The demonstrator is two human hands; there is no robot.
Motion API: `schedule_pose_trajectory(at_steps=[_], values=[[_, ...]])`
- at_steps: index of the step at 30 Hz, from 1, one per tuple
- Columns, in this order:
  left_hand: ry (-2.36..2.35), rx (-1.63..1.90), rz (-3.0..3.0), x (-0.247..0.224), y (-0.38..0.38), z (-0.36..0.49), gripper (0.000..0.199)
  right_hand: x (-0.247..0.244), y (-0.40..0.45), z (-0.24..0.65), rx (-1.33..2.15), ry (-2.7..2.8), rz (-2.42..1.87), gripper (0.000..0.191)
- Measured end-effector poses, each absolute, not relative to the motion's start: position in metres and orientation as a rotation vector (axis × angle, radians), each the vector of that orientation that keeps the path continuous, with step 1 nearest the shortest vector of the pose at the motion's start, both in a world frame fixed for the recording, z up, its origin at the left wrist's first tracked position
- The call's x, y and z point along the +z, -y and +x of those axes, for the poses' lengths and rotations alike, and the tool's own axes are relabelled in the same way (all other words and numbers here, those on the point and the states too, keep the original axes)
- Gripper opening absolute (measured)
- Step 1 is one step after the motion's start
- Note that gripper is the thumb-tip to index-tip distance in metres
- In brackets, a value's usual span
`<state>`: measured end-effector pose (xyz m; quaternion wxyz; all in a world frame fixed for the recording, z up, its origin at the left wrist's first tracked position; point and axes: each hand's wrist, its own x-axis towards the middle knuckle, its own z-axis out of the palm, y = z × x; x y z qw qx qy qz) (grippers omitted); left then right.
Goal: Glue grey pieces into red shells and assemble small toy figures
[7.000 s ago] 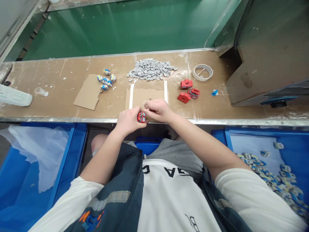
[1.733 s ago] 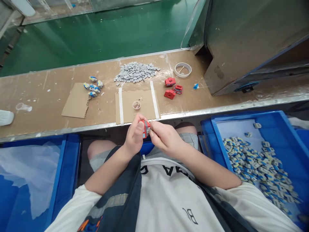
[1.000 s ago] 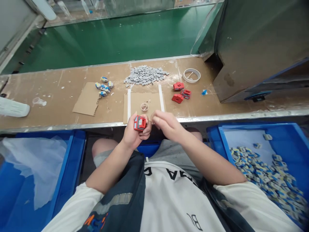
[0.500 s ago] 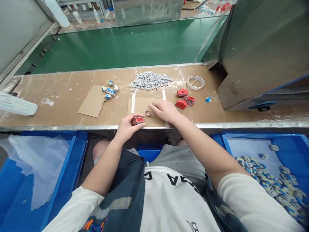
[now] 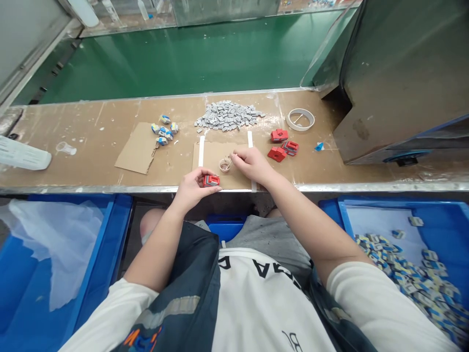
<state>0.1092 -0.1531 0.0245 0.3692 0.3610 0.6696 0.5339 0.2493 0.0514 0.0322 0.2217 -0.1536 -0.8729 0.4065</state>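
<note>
My left hand (image 5: 195,187) is closed round a small red and grey block-shaped piece (image 5: 211,181), held at the bench's front edge. To its right, my right hand (image 5: 251,165) pinches a thin stick (image 5: 230,161) whose lower end reaches into a small round cup (image 5: 224,165). The cup stands on a cardboard sheet (image 5: 240,183) taped down with white strips. Right of that hand lie several red pieces (image 5: 277,154) like the held one. Beyond the cardboard is a pile of small grey pieces (image 5: 229,116).
A torn cardboard piece (image 5: 135,149) with several blue, yellow and grey pieces (image 5: 163,131) lies left. A white tape ring (image 5: 300,120) is near the metal box (image 5: 395,83). Blue bins (image 5: 439,208) flank my legs; a green belt (image 5: 183,61) runs behind the bench.
My right hand has shifted slightly right, and the cup's inside shows more. My left hand still holds the red piece, tilted a little differently. The whole view has moved slightly.
</note>
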Motion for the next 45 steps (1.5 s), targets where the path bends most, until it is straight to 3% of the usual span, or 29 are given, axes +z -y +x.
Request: schedule_pose_trajectory(at_steps=[5, 13, 26, 45], values=[[-1.715, 1.333, 0.892, 0.028, 0.15, 0.109, 0.055, 0.028, -0.037, 0.252, 1.235, 2.117, -0.359, 0.05], [-1.754, 1.292, 0.922, 0.026, 0.15, 0.108, 0.056, 0.021, -0.016, 0.251, 1.245, 2.271, -0.203, 0.045], [-1.715, 1.34, 0.978, 0.023, 0.153, 0.11, 0.055, 0.041, -0.011, 0.259, 0.761, 2.683, -0.266, 0.038], [-1.733, 1.301, 1.022, 0.024, 0.155, 0.109, 0.055, 0.048, -0.007, 0.256, 0.871, 2.656, -0.179, 0.036]])
